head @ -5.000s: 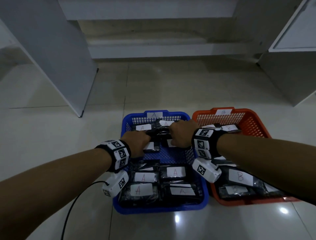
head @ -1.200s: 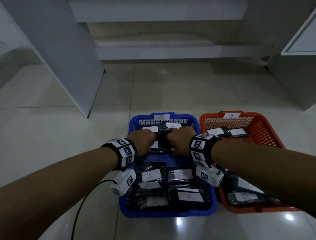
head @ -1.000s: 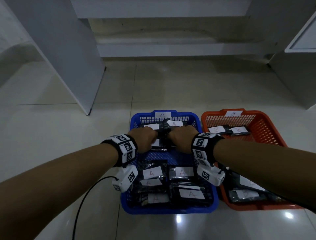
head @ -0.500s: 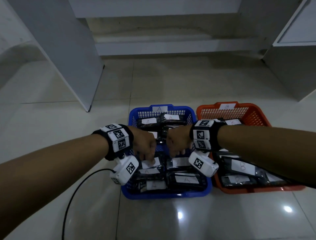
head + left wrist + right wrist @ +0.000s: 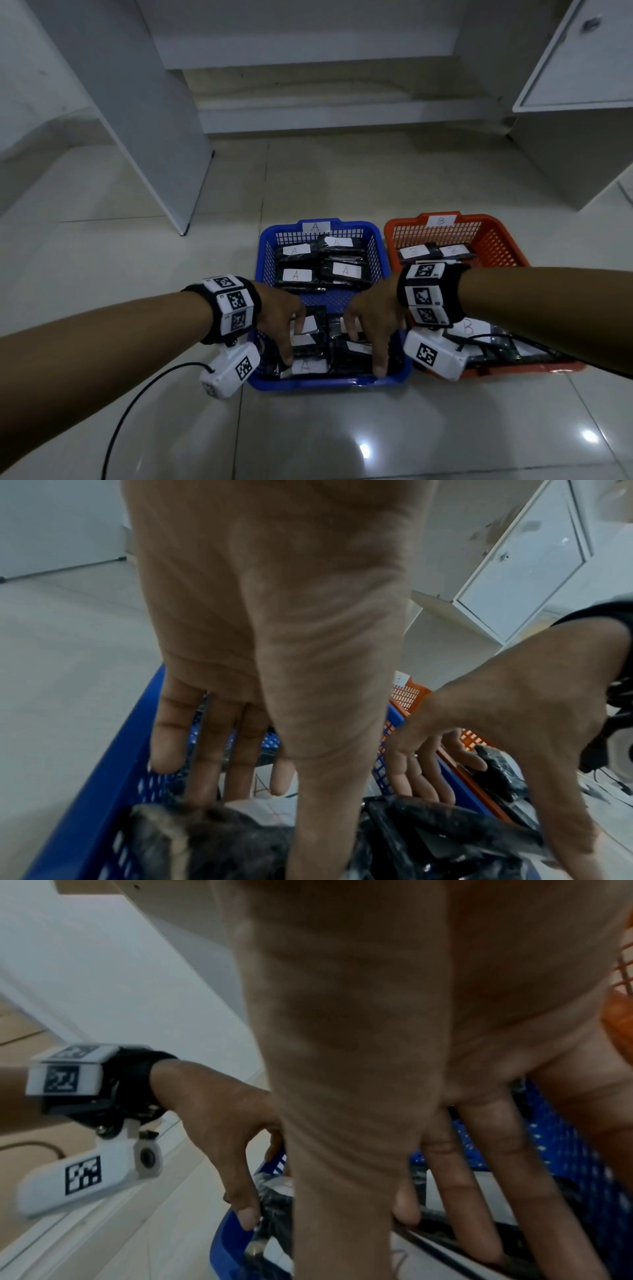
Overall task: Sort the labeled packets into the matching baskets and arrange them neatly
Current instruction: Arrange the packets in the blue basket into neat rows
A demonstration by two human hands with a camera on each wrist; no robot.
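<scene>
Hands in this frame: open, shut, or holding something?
Left hand: open, fingers spread on the near packets in the blue basket.
Right hand: open, fingers spread on those packets too.

The glossy pale tiled floor carries a blue perforated plastic basket and, just beside it on the right, an orange perforated plastic basket. A thin black cable curves across the tiles.

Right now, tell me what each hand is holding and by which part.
Nothing is lifted. Left hand and right hand rest with spread, straight fingers on the near stacks of A packets in the blue basket, thumbs at the near edges.
</scene>
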